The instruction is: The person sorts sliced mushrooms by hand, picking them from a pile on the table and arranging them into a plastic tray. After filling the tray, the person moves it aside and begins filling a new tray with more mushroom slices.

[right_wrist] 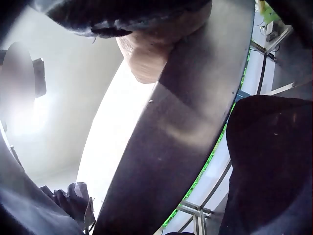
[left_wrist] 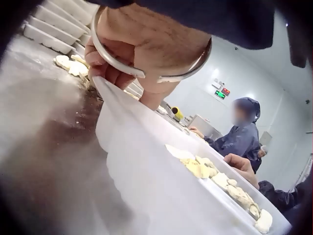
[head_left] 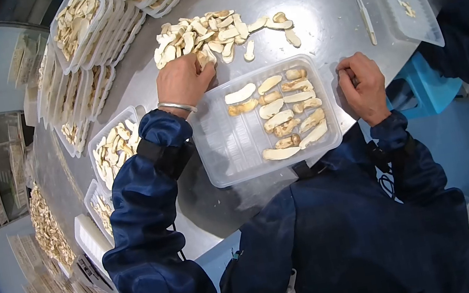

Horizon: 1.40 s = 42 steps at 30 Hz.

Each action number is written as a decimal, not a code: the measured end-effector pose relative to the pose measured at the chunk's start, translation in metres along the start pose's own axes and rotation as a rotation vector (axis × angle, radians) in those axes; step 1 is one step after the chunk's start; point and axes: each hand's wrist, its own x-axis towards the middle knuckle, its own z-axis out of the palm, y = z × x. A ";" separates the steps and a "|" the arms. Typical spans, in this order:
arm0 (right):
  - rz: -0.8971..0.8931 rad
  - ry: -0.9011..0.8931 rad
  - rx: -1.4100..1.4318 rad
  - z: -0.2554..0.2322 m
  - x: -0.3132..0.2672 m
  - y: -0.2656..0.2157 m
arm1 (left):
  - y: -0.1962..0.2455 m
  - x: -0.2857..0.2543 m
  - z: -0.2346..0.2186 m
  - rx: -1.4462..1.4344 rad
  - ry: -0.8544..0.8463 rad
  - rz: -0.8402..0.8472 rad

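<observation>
A clear plastic tray (head_left: pixel 219 149) lies at an angle on the metal table, with sliced mushrooms (head_left: pixel 278 119) in rows on its right side and its left part mostly bare. My left hand (head_left: pixel 179 84) is at the near edge of a loose pile of slices (head_left: pixel 197 36), beside the tray's upper left corner. Its fingers are bent down in the left wrist view, by the tray rim (left_wrist: pixel 110 90); whether they pinch a slice is hidden. My right hand (head_left: pixel 365 87) rests loosely curled on the table beside the tray's right edge, holding nothing visible.
Stacked trays of slices (head_left: pixel 94 30) stand at the upper left, with more filled trays (head_left: pixel 117 150) below them. White tweezers (head_left: pixel 366 19) and another clear tray (head_left: pixel 406 3) lie at the right, near another person's sleeve (head_left: pixel 461 15). A blue stool (head_left: pixel 426 86) stands beside the table.
</observation>
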 end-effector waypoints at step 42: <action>0.005 -0.010 0.001 -0.002 0.000 0.000 | -0.026 0.021 -0.026 0.005 0.193 0.089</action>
